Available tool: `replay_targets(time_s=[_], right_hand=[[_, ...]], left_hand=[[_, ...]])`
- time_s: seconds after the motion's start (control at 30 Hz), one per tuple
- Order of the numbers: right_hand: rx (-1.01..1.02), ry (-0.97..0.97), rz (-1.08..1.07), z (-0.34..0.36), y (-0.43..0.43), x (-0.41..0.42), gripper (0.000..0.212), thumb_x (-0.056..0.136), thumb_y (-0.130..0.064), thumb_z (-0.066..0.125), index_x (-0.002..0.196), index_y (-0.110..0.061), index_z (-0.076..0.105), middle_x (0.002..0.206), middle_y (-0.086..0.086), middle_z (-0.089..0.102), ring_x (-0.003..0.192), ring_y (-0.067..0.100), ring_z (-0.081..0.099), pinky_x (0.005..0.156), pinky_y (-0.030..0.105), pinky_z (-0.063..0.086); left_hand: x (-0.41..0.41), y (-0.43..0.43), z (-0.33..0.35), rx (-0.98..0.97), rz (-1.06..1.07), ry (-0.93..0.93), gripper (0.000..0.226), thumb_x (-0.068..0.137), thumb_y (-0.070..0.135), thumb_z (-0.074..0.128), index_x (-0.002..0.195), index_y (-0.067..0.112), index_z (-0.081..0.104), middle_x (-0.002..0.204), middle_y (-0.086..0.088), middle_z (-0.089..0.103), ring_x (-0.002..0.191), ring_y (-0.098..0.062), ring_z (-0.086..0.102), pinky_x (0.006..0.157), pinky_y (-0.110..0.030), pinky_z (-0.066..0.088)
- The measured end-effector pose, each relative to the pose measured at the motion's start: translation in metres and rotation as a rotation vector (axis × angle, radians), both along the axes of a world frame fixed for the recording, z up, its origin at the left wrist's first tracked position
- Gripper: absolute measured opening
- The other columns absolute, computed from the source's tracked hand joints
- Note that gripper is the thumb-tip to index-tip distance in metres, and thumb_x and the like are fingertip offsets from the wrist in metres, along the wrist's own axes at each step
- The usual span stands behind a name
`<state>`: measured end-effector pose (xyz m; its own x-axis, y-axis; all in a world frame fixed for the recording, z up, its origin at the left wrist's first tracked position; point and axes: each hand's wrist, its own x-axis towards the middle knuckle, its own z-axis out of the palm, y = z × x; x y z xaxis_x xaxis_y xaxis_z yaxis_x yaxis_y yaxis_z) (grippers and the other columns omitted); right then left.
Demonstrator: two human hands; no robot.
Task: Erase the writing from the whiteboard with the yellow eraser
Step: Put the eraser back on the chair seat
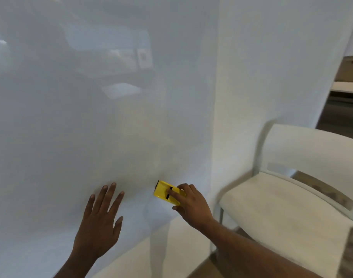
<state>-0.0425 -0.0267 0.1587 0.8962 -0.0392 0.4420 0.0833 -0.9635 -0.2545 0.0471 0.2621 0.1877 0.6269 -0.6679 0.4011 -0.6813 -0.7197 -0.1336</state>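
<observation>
In the head view, the right hand [188, 205] presses the yellow eraser [167, 192] flat against the lower part of the whiteboard [91, 117], fingers pinching its back, so I judge it could slip off near the board's bottom edge if the push goes downward. The left hand [100, 221] lies on the board with fingers spread. The eraser is a small yellow block with a dark strip, and no writing is visible around it.

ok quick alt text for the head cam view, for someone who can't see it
A person's right hand presses a yellow eraser against a glossy whiteboard that shows no writing, while the left hand rests flat on the board beside it. A white chair stands to the right.
</observation>
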Motion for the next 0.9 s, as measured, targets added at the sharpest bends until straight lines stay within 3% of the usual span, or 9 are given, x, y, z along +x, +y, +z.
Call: replay_targets(time_s=[0.07, 0.13, 0.23, 0.37, 0.5, 0.6, 0.77, 0.9], right_hand=[[0.021, 0.069, -0.048, -0.019, -0.015, -0.011, 0.059, 0.072, -0.026, 0.080, 0.126, -0.028, 0.055, 0.114, 0.009, 0.058, 0.090, 0.030, 0.055, 0.067, 0.039, 0.051], [0.043, 0.124, -0.089, -0.038, -0.028, -0.025, 0.060, 0.074, -0.029, 0.077, 0.128, -0.030, 0.052, 0.114, 0.009, 0.057, 0.090, 0.030, 0.055, 0.066, 0.039, 0.050], [0.057, 0.222, -0.193, -0.073, -0.057, -0.049, 0.058, 0.075, -0.030, 0.075, 0.127, -0.032, 0.049, 0.112, 0.009, 0.056, 0.088, 0.031, 0.054, 0.064, 0.040, 0.050], [0.057, 0.368, -0.333, -0.113, -0.097, -0.082, 0.054, 0.084, -0.030, 0.064, 0.134, -0.033, 0.044, 0.120, 0.009, 0.050, 0.101, 0.032, 0.049, 0.073, 0.043, 0.047], [0.104, 0.447, -0.480, -0.144, -0.139, -0.111, 0.050, 0.084, -0.039, 0.054, 0.132, -0.033, 0.045, 0.117, 0.010, 0.049, 0.100, 0.033, 0.050, 0.072, 0.043, 0.048], [0.075, 0.520, -0.547, -0.161, -0.177, -0.124, 0.058, 0.081, -0.033, 0.056, 0.137, -0.034, 0.040, 0.121, 0.009, 0.047, 0.105, 0.033, 0.047, 0.077, 0.042, 0.046], [0.084, 0.544, -0.673, -0.184, -0.244, -0.127, 0.061, 0.086, -0.030, 0.064, 0.139, -0.027, 0.035, 0.124, 0.007, 0.052, 0.106, 0.030, 0.050, 0.084, 0.040, 0.042], [0.096, 0.545, -0.749, -0.199, -0.289, -0.117, 0.058, 0.088, -0.028, 0.063, 0.139, -0.021, 0.036, 0.124, 0.008, 0.052, 0.108, 0.031, 0.050, 0.084, 0.040, 0.040]], left_hand=[[-0.006, -0.016, -0.015, 0.035, -0.033, 0.054, 0.068, 0.101, 0.048, 0.016, 0.143, 0.007, 0.050, 0.157, -0.022, 0.039, 0.145, -0.037, 0.031, 0.118, -0.048, 0.018], [-0.011, -0.030, -0.029, 0.047, -0.032, 0.105, 0.058, 0.093, 0.038, 0.036, 0.133, 0.004, 0.062, 0.149, -0.023, 0.048, 0.140, -0.039, 0.042, 0.118, -0.041, 0.016], [-0.017, -0.060, -0.051, 0.092, -0.053, 0.201, 0.057, 0.072, 0.026, 0.058, 0.122, 0.002, 0.069, 0.142, -0.022, 0.055, 0.127, -0.041, 0.058, 0.110, -0.043, 0.034], [-0.022, -0.095, -0.072, 0.120, -0.102, 0.291, 0.067, 0.076, 0.039, 0.039, 0.123, 0.001, 0.068, 0.138, -0.025, 0.059, 0.123, -0.043, 0.060, 0.106, -0.047, 0.036], [-0.029, -0.135, -0.096, 0.199, -0.163, 0.336, 0.071, 0.074, 0.041, 0.039, 0.119, -0.004, 0.069, 0.131, -0.029, 0.062, 0.115, -0.047, 0.064, 0.091, -0.059, 0.051], [-0.032, -0.159, -0.115, 0.259, -0.193, 0.356, 0.070, 0.071, 0.041, 0.040, 0.116, -0.004, 0.069, 0.127, -0.030, 0.064, 0.114, -0.045, 0.063, 0.081, -0.063, 0.054], [-0.040, -0.201, -0.145, 0.325, -0.230, 0.429, 0.072, 0.069, 0.045, 0.040, 0.115, -0.001, 0.071, 0.127, -0.027, 0.065, 0.121, -0.038, 0.054, 0.082, -0.062, 0.053], [-0.045, -0.229, -0.167, 0.339, -0.257, 0.454, 0.071, 0.068, 0.042, 0.040, 0.114, -0.002, 0.072, 0.128, -0.028, 0.065, 0.111, -0.048, 0.066, 0.083, -0.064, 0.052]])
